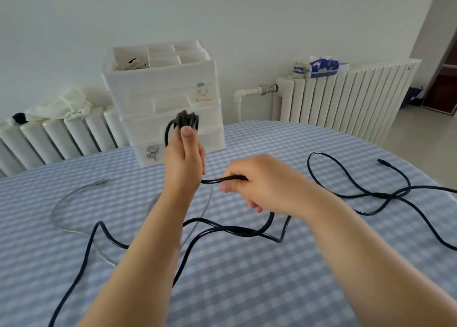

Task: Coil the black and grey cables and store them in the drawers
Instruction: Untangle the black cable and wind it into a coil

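Cable work is underway: the left hand [184, 153] is raised over the middle of the surface [247, 289], thumb and fingers clamped on a small bunch of black cable [237, 230] loops. The right hand [249, 181], just right of it, has its fingers curled round the running strand. Most of that cable lies slack on the checked cloth, snaking from near left across to far right, its free end [384, 163] well apart on the right. It looks light and floppy but a bit springy, so I'd guess the loops want to pop open; best pinched right where they cross. The grey cable [74, 198] sits under the black one on the left and may drag along. The drawers [168, 99] stand at the far edge, all closed as far as I can tell. Radiators [346, 97] sit behind.
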`<action>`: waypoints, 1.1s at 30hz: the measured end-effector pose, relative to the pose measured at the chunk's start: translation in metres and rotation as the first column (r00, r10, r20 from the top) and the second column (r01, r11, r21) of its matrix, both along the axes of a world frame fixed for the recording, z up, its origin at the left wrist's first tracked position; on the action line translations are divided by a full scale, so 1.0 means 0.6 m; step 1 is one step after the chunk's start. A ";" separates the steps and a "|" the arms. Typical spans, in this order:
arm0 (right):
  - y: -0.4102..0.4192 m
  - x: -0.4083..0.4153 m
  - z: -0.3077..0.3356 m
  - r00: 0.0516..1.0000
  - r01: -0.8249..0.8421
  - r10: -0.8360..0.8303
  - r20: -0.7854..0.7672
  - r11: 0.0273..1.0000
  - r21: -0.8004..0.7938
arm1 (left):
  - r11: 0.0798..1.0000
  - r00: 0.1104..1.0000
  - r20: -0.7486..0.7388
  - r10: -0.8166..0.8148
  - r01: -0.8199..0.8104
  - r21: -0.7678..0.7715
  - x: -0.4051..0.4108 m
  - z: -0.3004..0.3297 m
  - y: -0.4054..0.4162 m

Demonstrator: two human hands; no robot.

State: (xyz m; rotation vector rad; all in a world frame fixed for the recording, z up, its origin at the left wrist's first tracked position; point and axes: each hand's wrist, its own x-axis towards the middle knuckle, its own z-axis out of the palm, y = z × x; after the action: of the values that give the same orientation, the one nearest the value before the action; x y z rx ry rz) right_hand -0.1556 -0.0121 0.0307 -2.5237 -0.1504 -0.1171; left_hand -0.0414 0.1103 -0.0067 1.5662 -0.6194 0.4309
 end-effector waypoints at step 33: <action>-0.088 0.044 -0.012 0.959 0.090 -0.281 0.048 0.458 0.884 | 0.644 0.548 -0.383 -0.744 0.741 -0.190 -0.062 0.057 -0.008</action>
State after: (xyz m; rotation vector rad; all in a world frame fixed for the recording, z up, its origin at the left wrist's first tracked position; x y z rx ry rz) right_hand -0.1293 -0.0646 0.0235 -1.4455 0.1099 -0.4148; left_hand -0.0788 0.1057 0.0274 1.1771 -0.8608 -0.5681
